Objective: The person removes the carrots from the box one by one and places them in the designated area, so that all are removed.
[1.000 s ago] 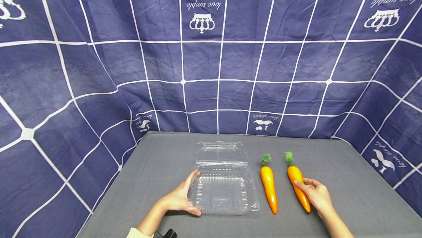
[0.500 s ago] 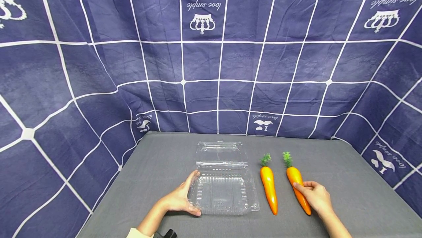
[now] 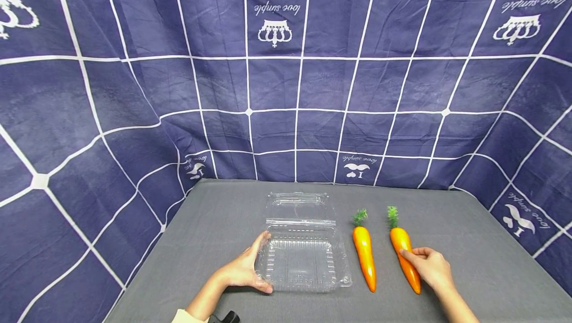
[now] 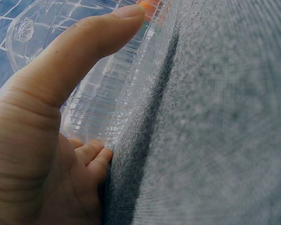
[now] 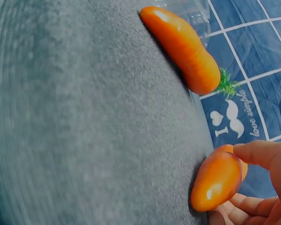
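Note:
In the head view a clear plastic clamshell container (image 3: 300, 263) lies open on the table, its lid (image 3: 298, 205) folded back away from me. My left hand (image 3: 241, 266) holds the container's left side, thumb along the near wall and fingers round the far left corner. In the left wrist view the thumb (image 4: 93, 40) lies across the clear wall. My right hand (image 3: 430, 267) pinches a glossy orange carrot (image 3: 404, 256) with a green top; the carrot appears to rest on the cloth. Another such carrot (image 3: 365, 258) lies between it and the container, untouched.
Grey cloth (image 3: 223, 208) covers the table. A navy curtain (image 3: 330, 84) with white grid lines stands along the back and both sides. A black strap piece (image 3: 230, 317) shows by the left sleeve (image 3: 187, 316) at the near edge.
The right carrot has slid a little toward me and turned slightly, its top swinging left, then back right, with my right hand on it. My left hand and the container have stayed put.

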A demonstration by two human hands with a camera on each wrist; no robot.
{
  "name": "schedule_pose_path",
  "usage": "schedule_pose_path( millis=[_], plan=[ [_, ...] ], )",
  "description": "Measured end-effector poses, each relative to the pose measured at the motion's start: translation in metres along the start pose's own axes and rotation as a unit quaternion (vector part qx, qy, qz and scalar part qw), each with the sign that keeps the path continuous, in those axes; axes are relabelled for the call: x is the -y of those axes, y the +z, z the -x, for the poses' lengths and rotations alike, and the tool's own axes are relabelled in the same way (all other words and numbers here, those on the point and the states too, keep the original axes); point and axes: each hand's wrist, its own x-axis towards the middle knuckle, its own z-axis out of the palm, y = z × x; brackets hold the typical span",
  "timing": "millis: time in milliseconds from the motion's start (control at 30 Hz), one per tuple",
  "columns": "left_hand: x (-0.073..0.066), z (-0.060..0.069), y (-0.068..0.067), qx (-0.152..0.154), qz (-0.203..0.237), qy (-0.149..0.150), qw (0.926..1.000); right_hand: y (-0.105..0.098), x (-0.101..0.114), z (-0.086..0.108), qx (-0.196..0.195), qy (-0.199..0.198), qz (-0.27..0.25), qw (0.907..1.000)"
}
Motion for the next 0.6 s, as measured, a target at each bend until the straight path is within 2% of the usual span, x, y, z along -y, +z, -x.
schedule_pose_path(
  millis=[367,467,600],
  plan=[
    [0.0002,-0.0028,0.0003,0.003,0.000,0.002,1.0000,-0.0103,-0.0085,0.0019,-0.003,-0.001,0.003,1.0000],
    [0.0005,-0.0013,-0.0011,0.004,-0.001,-0.006,1.0000,-0.0100,-0.0101,0.0051,-0.034,-0.018,-0.007,0.9992],
    [0.0012,0.0030,-0.0078,0.013,-0.017,-0.028,0.9994,-0.0086,-0.0096,0.0092,-0.081,-0.074,-0.012,0.9939]
  ],
)
